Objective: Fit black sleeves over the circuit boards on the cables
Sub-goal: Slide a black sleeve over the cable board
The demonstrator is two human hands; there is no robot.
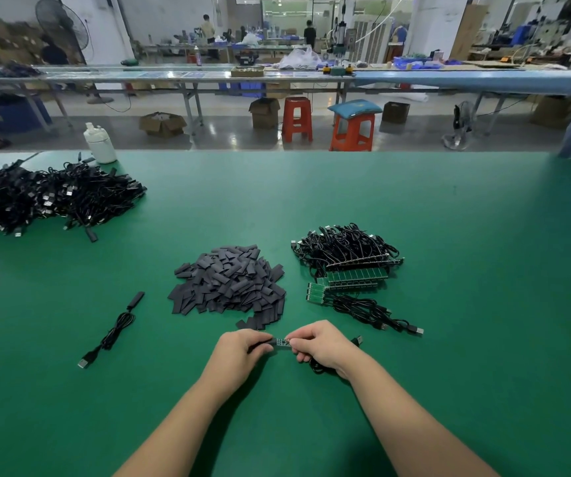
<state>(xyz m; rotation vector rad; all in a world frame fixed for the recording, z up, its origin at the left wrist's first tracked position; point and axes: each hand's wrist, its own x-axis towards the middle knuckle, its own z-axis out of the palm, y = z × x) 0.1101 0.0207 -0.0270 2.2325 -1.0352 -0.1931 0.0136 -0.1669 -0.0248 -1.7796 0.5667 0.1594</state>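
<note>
My left hand [241,349] grips a black sleeve [264,342] just in front of the sleeve pile. My right hand [318,342] pinches a small green circuit board [281,341] whose free end meets the sleeve's mouth. The board's black cable [318,368] loops under my right hand, its plug [358,340] sticking out to the right. A heap of loose black sleeves [229,284] lies straight ahead. To its right lie green boards on cables [349,270], bare of sleeves.
One sleeved cable [115,330] lies alone at the left. A big heap of black cables [36,197] fills the far left, with a white bottle [99,143] behind it. The green table [449,218] ends at an aisle with red stools [297,118].
</note>
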